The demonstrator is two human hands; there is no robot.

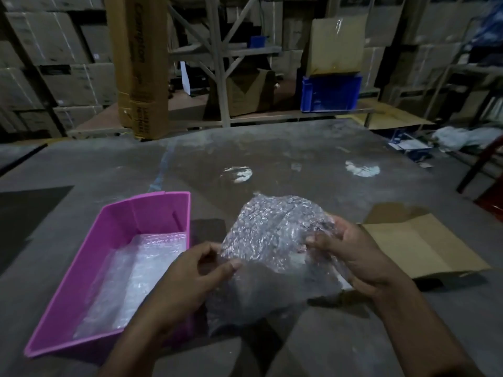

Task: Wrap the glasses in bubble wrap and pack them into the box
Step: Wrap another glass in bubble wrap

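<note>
- Head view: both hands are holding a bubble wrap bundle [272, 240] above the counter [299, 164], just right of the pink box [81, 268].
- The left hand [190, 270] is pinching its near edge; the right hand [353, 257] fingers are curling round its far side.
- The wrap is looking light, soft and slippery; any glass inside is probably fragile, so cradling the bundle's middle seems safest.
- Whatever is inside is staying hidden.

Both forearms reach forward from the lower edge of view. The left hand [190, 270] pinches between thumb and curled fingers. The right hand [351, 254] is turned inward, fingers curled in a grip.
</note>
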